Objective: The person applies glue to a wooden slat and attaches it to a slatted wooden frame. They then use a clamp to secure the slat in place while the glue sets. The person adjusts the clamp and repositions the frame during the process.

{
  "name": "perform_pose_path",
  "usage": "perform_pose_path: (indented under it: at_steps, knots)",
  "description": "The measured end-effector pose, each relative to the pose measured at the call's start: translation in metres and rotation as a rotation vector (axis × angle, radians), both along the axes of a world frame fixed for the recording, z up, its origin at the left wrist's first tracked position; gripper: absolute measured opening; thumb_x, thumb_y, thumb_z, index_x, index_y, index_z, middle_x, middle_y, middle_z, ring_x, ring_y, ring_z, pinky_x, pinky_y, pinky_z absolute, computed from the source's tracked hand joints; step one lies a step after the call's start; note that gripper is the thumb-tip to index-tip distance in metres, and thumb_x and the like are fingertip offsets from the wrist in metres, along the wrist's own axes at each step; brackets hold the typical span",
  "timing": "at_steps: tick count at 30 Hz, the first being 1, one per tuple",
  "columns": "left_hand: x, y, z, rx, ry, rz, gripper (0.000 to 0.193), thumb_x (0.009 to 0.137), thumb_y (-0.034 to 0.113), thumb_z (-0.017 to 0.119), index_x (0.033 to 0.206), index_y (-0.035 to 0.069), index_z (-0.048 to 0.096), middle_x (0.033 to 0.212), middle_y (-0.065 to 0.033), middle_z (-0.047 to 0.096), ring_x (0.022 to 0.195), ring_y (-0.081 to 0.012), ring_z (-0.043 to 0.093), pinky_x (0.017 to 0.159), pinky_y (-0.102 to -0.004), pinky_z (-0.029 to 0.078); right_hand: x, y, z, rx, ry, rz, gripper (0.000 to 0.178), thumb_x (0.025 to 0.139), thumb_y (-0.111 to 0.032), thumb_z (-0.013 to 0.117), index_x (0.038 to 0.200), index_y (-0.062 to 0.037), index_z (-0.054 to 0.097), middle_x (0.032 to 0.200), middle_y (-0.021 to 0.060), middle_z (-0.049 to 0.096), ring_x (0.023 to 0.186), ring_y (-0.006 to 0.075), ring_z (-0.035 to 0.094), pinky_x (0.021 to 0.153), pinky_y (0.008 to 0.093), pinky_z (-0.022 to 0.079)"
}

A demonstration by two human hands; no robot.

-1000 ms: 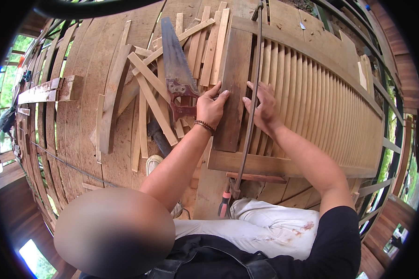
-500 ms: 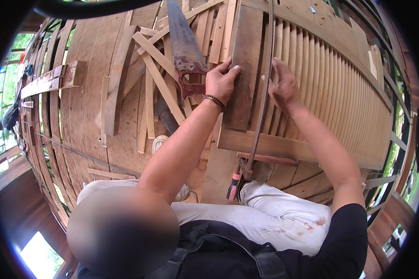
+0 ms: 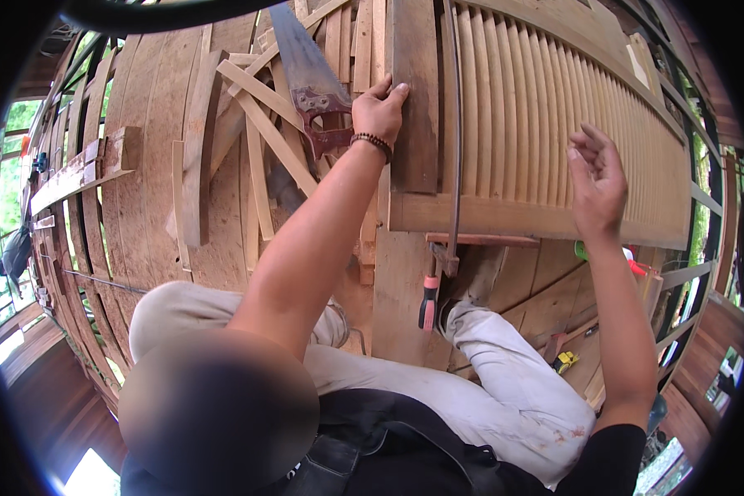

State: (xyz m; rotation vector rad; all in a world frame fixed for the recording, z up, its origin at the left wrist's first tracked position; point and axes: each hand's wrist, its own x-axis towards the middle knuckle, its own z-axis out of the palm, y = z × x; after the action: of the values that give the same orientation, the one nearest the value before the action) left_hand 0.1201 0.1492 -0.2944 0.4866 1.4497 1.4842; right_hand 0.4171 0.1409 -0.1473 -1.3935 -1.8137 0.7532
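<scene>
My left hand grips the left edge of a dark wooden board, thumb on top. That board lies along the left side of a slatted wooden panel. Just right of the board, a long bar clamp runs across the panel, its pink-and-black handle hanging at the panel's near edge. My right hand hovers over the right part of the slats, empty, fingers loosely curled and thumb apart. A handsaw with a dark red handle rests on wood strips beside my left hand.
Several loose wood strips lie crossed on the plank floor to the left, near a thicker curved piece. A yellow tape measure sits by my right leg. Something green and red shows behind my right forearm.
My right hand has left the area beside the clamp bar and moved right, over the slats. My left hand stays on the dark board. The whole view has shifted.
</scene>
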Motion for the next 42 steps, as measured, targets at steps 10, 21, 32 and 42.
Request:
perform_pose_path:
  at_steps: [10,21,32,42]
  knots:
    - [0.003,0.006,0.003,0.020,0.003,-0.025,0.050,0.091,0.014,0.074,0.135,-0.007,0.059,0.124,-0.0130,0.068,0.107,-0.0170,0.065,0.093,-0.0274,0.051,-0.031,-0.162,-0.003,-0.266,-0.123,-0.246,0.025,0.093,-0.026,0.071,0.090,-0.0027,0.064,0.070,0.0086,0.065,0.068,0.0194,0.065,0.067,0.0359,0.053]
    - [0.009,0.005,-0.001,0.012,0.083,-0.029,0.056,0.090,0.016,0.075,0.138,-0.006,0.057,0.126,-0.0151,0.068,0.107,-0.0172,0.066,0.094,-0.0270,0.050,-0.100,-0.271,-0.111,-0.629,-0.292,-0.242,0.042,0.094,-0.034,0.061,0.109,0.0044,0.051,0.097,0.0318,0.066,0.093,0.0500,0.065,0.082,0.0564,0.050]
    - [0.004,0.003,-0.001,0.036,0.023,-0.019,0.051,0.091,0.013,0.073,0.136,-0.005,0.059,0.121,-0.0127,0.070,0.101,-0.0151,0.067,0.089,-0.0266,0.052,-0.103,-0.264,-0.124,-0.539,-0.233,-0.257,0.041,0.091,-0.035,0.067,0.100,0.0036,0.058,0.086,0.0316,0.067,0.086,0.0503,0.066,0.075,0.0547,0.051]
    - [0.003,0.005,-0.001,0.040,0.083,0.007,0.051,0.090,0.014,0.074,0.135,-0.006,0.060,0.119,-0.0129,0.071,0.100,-0.0155,0.068,0.089,-0.0272,0.052,-0.104,-0.262,-0.118,-0.692,-0.238,-0.302,0.048,0.091,-0.038,0.067,0.114,0.0045,0.062,0.095,0.0271,0.069,0.095,0.0460,0.067,0.082,0.0503,0.052]
